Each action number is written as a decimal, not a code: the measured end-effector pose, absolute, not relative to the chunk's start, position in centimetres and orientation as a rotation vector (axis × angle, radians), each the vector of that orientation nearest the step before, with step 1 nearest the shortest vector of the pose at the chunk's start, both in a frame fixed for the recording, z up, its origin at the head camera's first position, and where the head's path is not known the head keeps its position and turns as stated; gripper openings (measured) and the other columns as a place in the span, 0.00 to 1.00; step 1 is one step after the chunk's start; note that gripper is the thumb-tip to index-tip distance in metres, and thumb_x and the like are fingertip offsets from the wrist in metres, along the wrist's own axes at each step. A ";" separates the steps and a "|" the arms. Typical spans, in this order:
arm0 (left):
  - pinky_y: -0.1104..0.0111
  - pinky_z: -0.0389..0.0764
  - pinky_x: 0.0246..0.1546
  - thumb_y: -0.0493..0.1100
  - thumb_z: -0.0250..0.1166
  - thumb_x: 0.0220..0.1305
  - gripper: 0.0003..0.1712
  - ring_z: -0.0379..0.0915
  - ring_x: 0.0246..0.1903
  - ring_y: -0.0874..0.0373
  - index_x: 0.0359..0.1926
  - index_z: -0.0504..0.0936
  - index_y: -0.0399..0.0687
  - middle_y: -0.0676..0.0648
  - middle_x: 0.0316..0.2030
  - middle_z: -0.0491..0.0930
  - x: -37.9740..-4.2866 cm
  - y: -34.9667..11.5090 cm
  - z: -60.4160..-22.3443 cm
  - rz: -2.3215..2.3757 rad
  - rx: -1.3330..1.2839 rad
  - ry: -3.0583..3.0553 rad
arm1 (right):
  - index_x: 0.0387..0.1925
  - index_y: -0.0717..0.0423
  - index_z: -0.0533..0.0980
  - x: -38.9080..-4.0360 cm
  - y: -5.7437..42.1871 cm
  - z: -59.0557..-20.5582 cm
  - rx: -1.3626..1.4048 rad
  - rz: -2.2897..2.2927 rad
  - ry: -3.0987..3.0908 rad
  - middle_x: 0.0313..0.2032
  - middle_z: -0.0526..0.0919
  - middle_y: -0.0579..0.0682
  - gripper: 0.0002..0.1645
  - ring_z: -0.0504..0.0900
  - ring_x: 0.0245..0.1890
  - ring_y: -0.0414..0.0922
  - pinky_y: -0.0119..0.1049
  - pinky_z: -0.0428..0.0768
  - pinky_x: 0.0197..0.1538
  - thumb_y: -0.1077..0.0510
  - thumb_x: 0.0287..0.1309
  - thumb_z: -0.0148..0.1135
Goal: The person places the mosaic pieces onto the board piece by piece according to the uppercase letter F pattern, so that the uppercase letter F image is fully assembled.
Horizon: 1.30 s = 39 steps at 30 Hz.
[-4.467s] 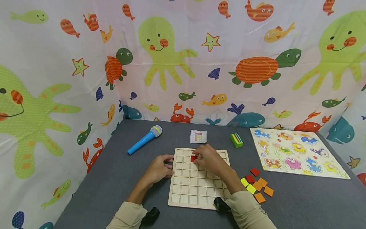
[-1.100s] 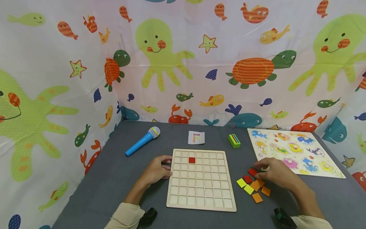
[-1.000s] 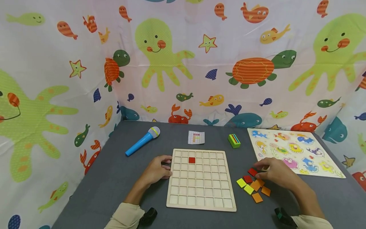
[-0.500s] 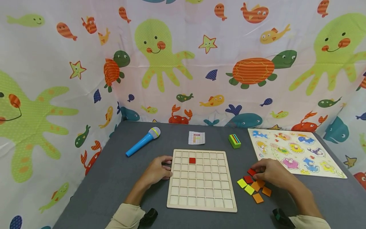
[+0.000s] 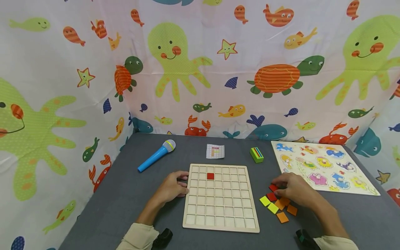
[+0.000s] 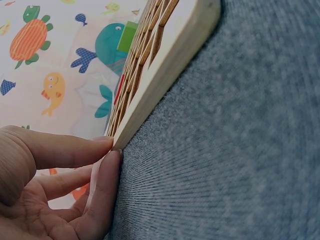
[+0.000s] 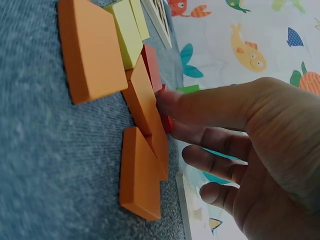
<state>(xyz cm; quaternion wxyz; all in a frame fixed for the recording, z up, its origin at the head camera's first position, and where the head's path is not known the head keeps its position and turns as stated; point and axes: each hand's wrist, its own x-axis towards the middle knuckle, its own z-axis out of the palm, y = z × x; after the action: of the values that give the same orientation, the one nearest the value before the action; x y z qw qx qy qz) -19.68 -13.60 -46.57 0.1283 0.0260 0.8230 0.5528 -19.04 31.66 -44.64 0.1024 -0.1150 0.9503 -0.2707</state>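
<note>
My left hand (image 5: 171, 186) rests at the left edge of a pale wooden grid board (image 5: 223, 210). Its thumb and fingertips touch the board's side, as the left wrist view shows close up. One red square tile (image 5: 210, 176) sits in a cell near the board's top. To the right, my right hand (image 5: 295, 189) pinches another red tile (image 7: 166, 117) between thumb and index finger, low over the table. Next to it lie a second red tile (image 5: 272, 197), two yellow tiles (image 5: 273, 208) and several orange tiles (image 5: 282, 217). The other right fingers are loosely bent.
Behind the board lie a small printed grid card (image 5: 215, 151) and a green block with coloured stripes (image 5: 256, 155). A blue toy microphone (image 5: 157, 156) lies at the back left. A sea-animal puzzle board (image 5: 325, 168) fills the back right. A patterned curtain (image 5: 200, 69) encloses the table.
My right hand has left a red tile on the board and moved right to the loose tiles. Lately it has shifted slightly left with another red tile. My left hand stays at the board's edge.
</note>
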 end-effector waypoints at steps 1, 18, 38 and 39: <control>0.60 0.90 0.41 0.25 0.72 0.58 0.37 0.82 0.49 0.51 0.70 0.77 0.37 0.39 0.59 0.77 -19.7 -13.6 -46.6 1.607 0.074 2.394 | 0.53 0.60 0.87 -19.0 31.6 -44.6 -0.347 -0.800 2.808 0.46 0.86 0.51 0.21 0.80 0.44 0.48 0.49 0.83 0.49 0.58 0.57 0.77; 0.60 0.90 0.41 0.25 0.72 0.58 0.37 0.82 0.50 0.50 0.70 0.76 0.37 0.38 0.60 0.77 -19.9 -13.7 -46.7 1.627 0.079 2.377 | 0.51 0.61 0.88 -19.3 31.5 -44.8 -0.398 -0.812 2.834 0.41 0.85 0.48 0.19 0.76 0.39 0.44 0.36 0.78 0.39 0.57 0.60 0.75; 0.61 0.90 0.40 0.25 0.73 0.58 0.38 0.82 0.49 0.51 0.70 0.77 0.38 0.39 0.59 0.78 -19.9 -13.5 -46.7 1.600 0.050 2.402 | 0.53 0.54 0.88 -19.8 28.1 -44.9 -0.520 -0.835 2.921 0.44 0.84 0.46 0.18 0.79 0.46 0.48 0.48 0.81 0.49 0.53 0.64 0.74; 0.60 0.90 0.40 0.25 0.73 0.58 0.37 0.82 0.48 0.51 0.70 0.77 0.37 0.39 0.59 0.78 -19.8 -13.5 -46.7 1.600 0.053 2.403 | 0.53 0.54 0.88 -19.8 27.8 -44.8 -0.513 -0.841 2.920 0.45 0.84 0.46 0.18 0.79 0.47 0.47 0.48 0.81 0.48 0.52 0.64 0.74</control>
<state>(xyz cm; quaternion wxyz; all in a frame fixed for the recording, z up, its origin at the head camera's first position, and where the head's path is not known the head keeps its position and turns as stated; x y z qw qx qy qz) -19.83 -13.48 -46.70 0.1266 0.0184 0.8256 0.5496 -19.84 27.83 -44.77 0.0300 -0.1665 0.9471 -0.2729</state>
